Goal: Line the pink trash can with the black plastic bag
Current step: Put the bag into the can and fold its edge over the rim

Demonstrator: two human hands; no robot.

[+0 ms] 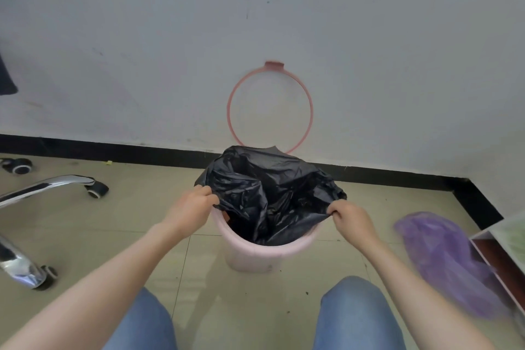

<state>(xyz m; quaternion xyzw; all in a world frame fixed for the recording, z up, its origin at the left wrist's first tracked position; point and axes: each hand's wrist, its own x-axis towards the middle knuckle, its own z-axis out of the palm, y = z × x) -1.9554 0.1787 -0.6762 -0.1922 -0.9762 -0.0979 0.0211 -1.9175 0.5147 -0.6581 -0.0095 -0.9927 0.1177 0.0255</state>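
Head view, looking down. A pale wall (369, 51) fills the far half of the scene, edged at its foot by a black skirting (113, 149). Below it lies a beige tiled floor (113, 224). At the left, chrome chair legs (42, 187) with black castors (96, 189) rest on the floor. At the near right, a blurred purple bag (443, 261) lies beside the corner of a white shelf unit (505, 241); whether they touch cannot be told. Two knees in blue jeans (358, 318) occupy the near edge, one either side of the centre.

The pink can (255, 256) stands upright on the floor at centre, between the knees and the wall. The black bag (270, 190) sits in its mouth, crumpled and billowing above the rim; its far edge stands higher than the can, while its near edge is stretched across the opening. A patch of the can's inner wall shows at the near left, where the bag does not cover it. A pink ring (270, 106) leans upright against the wall, just behind the can, its lower arc hidden by the bag.

The left hand (193, 207) pinches the bag's edge at the left rim, fingers curled. The right hand (350, 217) pinches the bag's edge at the right rim, likewise closed on the plastic. The two hands are well apart, holding the near edge taut between them.
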